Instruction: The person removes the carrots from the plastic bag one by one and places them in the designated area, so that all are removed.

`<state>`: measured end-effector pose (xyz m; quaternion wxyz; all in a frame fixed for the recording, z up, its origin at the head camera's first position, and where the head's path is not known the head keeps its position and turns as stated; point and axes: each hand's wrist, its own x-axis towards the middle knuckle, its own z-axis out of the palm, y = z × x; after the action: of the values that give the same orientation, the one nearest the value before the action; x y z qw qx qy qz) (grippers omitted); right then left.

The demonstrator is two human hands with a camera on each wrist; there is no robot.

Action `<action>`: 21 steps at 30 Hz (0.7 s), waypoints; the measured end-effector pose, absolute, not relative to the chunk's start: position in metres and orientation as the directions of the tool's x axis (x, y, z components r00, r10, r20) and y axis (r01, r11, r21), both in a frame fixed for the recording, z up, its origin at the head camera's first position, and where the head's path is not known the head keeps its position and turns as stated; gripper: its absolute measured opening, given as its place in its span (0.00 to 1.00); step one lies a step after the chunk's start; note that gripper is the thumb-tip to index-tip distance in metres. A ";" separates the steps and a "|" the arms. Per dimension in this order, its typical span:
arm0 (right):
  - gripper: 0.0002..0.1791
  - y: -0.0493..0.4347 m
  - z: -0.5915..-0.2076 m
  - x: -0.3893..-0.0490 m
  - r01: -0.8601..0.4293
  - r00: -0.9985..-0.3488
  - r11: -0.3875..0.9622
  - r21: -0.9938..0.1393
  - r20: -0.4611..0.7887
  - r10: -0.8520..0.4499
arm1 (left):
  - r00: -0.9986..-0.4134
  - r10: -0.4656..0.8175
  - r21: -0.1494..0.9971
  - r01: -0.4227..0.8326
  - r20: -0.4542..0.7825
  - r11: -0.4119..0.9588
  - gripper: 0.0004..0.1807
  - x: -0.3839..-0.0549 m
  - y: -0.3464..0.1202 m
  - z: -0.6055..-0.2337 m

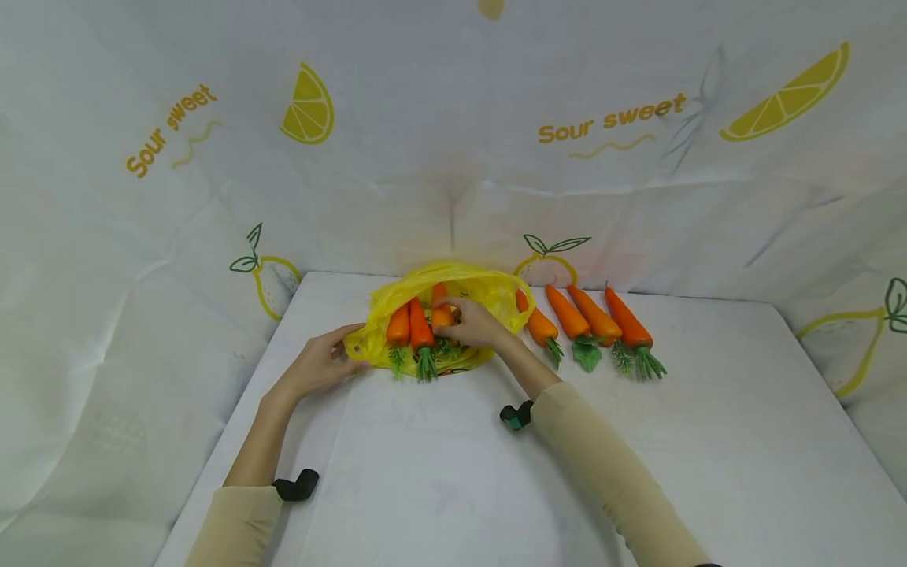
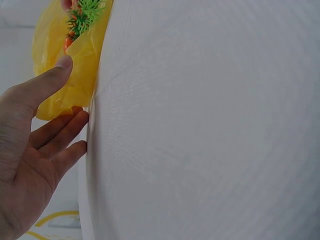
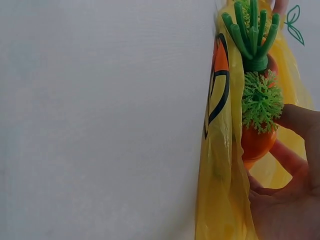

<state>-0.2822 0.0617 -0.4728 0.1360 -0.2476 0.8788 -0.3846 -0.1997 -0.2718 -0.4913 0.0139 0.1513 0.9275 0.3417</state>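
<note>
A yellow plastic bag point(image 1: 383, 303) lies on the table with its mouth facing me. My left hand point(image 1: 322, 366) holds the bag's left edge; in the left wrist view the thumb point(image 2: 52, 80) lies over the plastic and part of the fingers is hidden behind it. Inside the bag's mouth my right hand point(image 1: 471, 323) grips an orange carrot point(image 1: 442, 315) with a leafy green top. Two more carrots sit beside it in the bag, one short-topped point(image 1: 399, 324) and one with thick green stems point(image 1: 421, 324). The right wrist view shows thumb and fingers around the carrot point(image 3: 257, 142).
Right of the bag several carrots lie in a row: one touches or nearly touches the bag point(image 1: 540, 324), others point(image 1: 567, 311) stand farther right, the last point(image 1: 629, 319) with thick stems. A white cloth backdrop point(image 1: 439, 142) with lemon prints rises behind the white table point(image 1: 425, 472).
</note>
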 end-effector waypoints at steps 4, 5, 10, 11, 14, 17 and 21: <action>0.29 0.064 -0.472 -0.280 -0.288 -0.854 0.564 -0.774 -0.059 -0.517 | -0.954 0.289 0.634 0.271 0.077 0.725 0.40 -0.199 -0.271 -0.491; 0.29 0.065 -0.471 -0.279 -0.281 -0.856 0.561 -0.779 -0.061 -0.513 | -0.954 0.289 0.634 0.270 0.076 0.724 0.40 -0.199 -0.271 -0.490; 0.28 0.070 -0.469 -0.276 -0.280 -0.847 0.534 -0.798 -0.056 -0.528 | -0.953 0.293 0.643 0.274 0.080 0.715 0.39 -0.198 -0.270 -0.489; 0.28 0.071 -0.468 -0.276 -0.283 -0.844 0.529 -0.800 -0.054 -0.534 | -0.952 0.295 0.644 0.277 0.082 0.714 0.39 -0.198 -0.270 -0.489; 0.27 0.075 -0.466 -0.274 -0.280 -0.839 0.527 -0.802 -0.062 -0.540 | -0.950 0.300 0.640 0.284 0.087 0.713 0.39 -0.198 -0.270 -0.490; 0.26 0.080 -0.463 -0.272 -0.268 -0.840 0.543 -0.796 -0.083 -0.536 | -0.949 0.302 0.635 0.286 0.086 0.718 0.39 -0.199 -0.271 -0.490; 0.25 0.085 -0.459 -0.269 -0.253 -0.844 0.556 -0.792 -0.101 -0.527 | -0.949 0.304 0.633 0.288 0.086 0.719 0.39 -0.200 -0.272 -0.490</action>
<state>-0.2693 0.0846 -0.4591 0.1656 -0.2252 0.8663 -0.4140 -0.1996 -0.2719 -0.4904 0.0121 0.1597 0.9270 0.3391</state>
